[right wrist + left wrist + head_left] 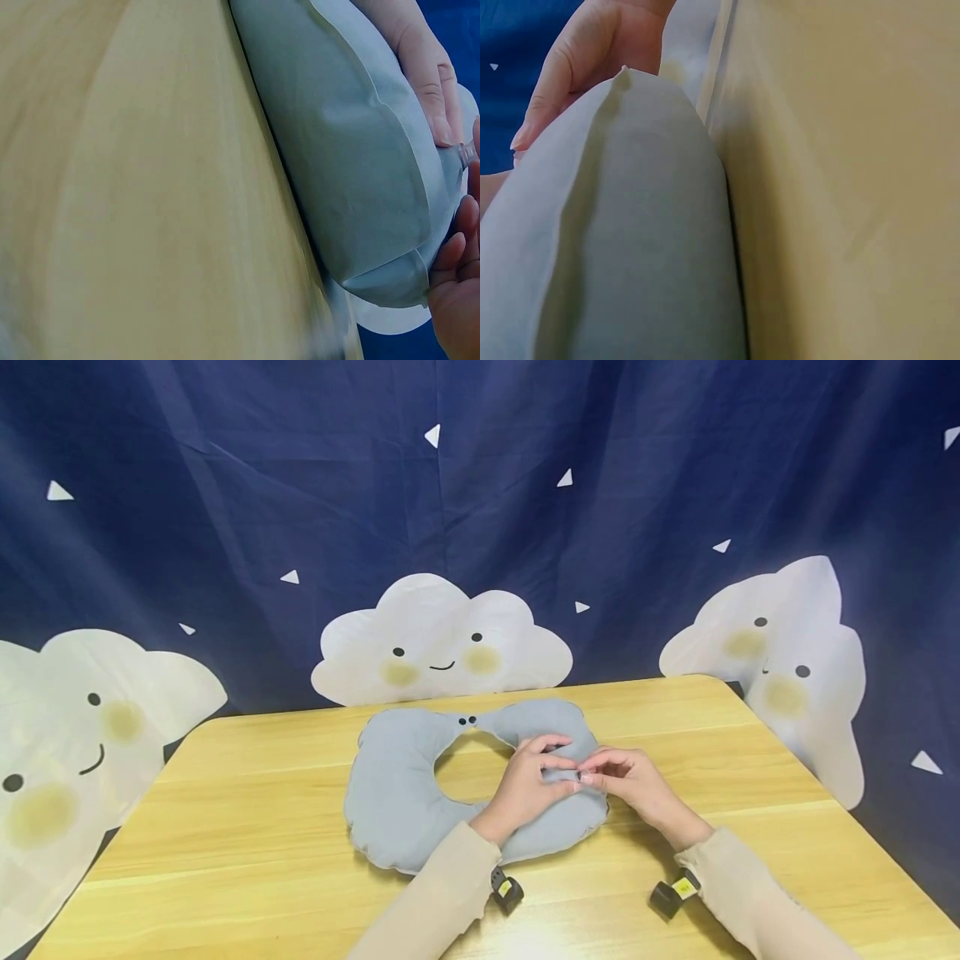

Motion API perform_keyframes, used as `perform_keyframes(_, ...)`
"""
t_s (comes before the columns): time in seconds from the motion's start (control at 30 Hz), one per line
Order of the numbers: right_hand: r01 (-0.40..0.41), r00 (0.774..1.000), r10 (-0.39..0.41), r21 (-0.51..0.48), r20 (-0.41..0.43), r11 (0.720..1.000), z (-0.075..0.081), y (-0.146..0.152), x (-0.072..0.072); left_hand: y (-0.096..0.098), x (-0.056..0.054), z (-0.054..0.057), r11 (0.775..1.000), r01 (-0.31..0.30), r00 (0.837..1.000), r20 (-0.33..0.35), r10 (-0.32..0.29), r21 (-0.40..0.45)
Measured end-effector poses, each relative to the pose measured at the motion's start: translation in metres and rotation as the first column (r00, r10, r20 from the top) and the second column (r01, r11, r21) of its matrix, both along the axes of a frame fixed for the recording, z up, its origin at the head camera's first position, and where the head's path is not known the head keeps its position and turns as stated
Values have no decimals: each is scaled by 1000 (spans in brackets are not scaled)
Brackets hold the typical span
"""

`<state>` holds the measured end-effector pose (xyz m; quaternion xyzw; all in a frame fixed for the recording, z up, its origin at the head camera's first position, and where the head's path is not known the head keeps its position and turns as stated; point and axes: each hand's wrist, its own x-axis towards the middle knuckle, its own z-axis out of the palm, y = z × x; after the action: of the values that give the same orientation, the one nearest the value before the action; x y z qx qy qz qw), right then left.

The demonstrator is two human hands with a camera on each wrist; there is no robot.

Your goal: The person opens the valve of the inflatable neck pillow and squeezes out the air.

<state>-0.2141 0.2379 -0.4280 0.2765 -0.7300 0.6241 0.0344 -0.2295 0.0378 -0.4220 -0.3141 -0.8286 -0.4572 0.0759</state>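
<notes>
A grey inflatable neck pillow [393,793] lies on the wooden table, its two ends meeting at the far side by a pair of dark snaps [467,721]. My left hand [525,789] lies over its right side, thumb and index finger pinching the fabric at the base of a small clear valve [466,154]. From the right, my right hand [626,781] holds the valve's tip between thumb and fingertips. In the left wrist view the pillow's bulging seam [577,202] hides most of the fingers.
The pale wooden table [247,827] extends around the pillow. Behind it hangs a dark blue curtain [360,518] with smiling white clouds. Black wrist cameras [507,892] sit below both beige sleeves, close over the tabletop.
</notes>
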Motion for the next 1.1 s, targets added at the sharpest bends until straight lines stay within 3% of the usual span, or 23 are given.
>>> perform_keyframes(0.5,78,997,-79,15,17,997,5,-2,1,2,-1,1,1000,-11,997,78,11,-1)
perform_keyframes(1.1,140,989,-141,15,48,990,6,-8,2,1,-4,2,1000,-1,994,111,-2,28)
